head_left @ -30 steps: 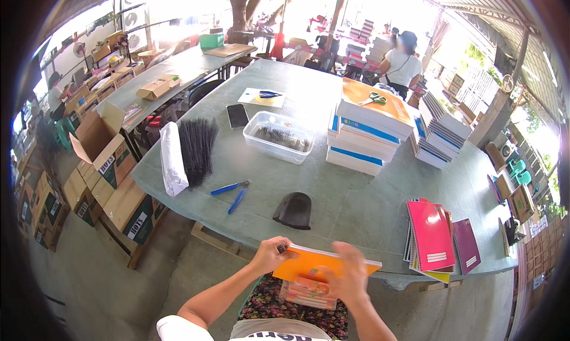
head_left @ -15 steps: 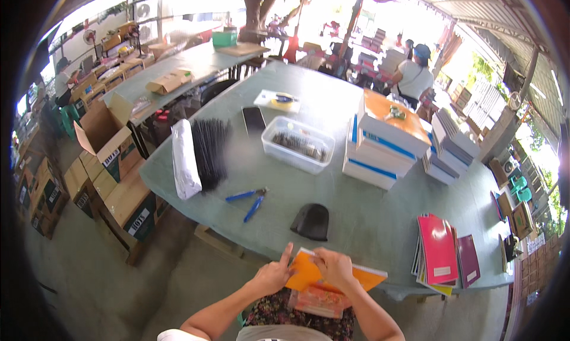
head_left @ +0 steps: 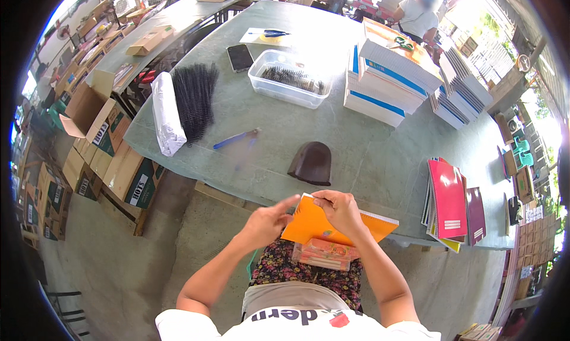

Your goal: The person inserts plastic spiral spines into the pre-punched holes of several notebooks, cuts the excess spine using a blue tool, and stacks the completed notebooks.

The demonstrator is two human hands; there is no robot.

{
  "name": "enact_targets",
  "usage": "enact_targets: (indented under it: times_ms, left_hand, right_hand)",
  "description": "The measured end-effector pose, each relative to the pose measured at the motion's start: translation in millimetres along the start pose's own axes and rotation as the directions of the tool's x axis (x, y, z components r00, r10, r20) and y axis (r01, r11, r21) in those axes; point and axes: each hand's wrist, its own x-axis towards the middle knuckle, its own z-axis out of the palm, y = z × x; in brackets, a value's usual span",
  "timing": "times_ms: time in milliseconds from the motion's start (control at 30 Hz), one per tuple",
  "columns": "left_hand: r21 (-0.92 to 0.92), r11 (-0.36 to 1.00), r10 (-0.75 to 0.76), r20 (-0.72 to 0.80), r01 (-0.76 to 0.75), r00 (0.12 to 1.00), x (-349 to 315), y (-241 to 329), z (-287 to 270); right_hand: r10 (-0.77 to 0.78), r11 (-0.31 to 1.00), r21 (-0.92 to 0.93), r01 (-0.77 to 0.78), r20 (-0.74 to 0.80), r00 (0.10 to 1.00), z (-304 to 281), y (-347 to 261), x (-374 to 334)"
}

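An orange notebook with a row of holes or binding along its upper edge is held tilted above my lap. My right hand pinches that upper edge, thumb and fingers on either side. At the notebook's left corner, my left hand has its index finger stretched out and holds nothing visible; its other fingers are slightly blurred. Below the notebook, a pinkish-orange pack rests on my lap. On the table just beyond is a dark brown rounded block. Blue-handled pliers lie farther left.
Black plastic binding coils lie beside a white wrapped bundle. Behind are a clear tub of small dark pieces and a phone. Notebook stacks and red notebooks stand right. Cardboard boxes are left.
The view has tipped downward, so the table appears higher. My left hand has drawn slightly away from the notebook's left edge; my right hand keeps its hold on the upper edge.
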Motion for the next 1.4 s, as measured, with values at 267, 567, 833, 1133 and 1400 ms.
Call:
enact_targets:
  times_ms: [267, 567, 833, 1133, 1400]
  left_hand:
    - [0.22, 0.955, 0.262, -0.317, -0.198, 0.911, 14, 11, 11]
    - [0.297, 0.947, 0.225, -0.34, -0.123, 0.913, 25, 6, 8]
    - [0.309, 0.895, 0.362, -0.088, -0.32, 0.928, 24, 6, -33]
    - [0.318, 0.914, 0.284, -0.056, -0.252, 0.957, 38, 14, -31]
    - [0.402, 0.906, 0.216, -0.173, -0.131, 0.961, 84, 27, -34]
  right_hand:
    - [0.031, 0.999, 0.009, -0.031, 0.018, 0.999, 1, -10, 0]
    - [-0.138, 0.99, -0.015, 0.137, -0.017, 0.99, 8, -11, 0]
    - [-0.115, 0.963, -0.243, 0.116, 0.018, 0.993, 11, -19, -5]
    - [-0.087, 0.988, -0.134, 0.082, -0.03, 0.996, 10, -19, 2]
    - [-0.062, 0.998, -0.019, 0.061, -0.062, 0.996, 11, -15, 2]
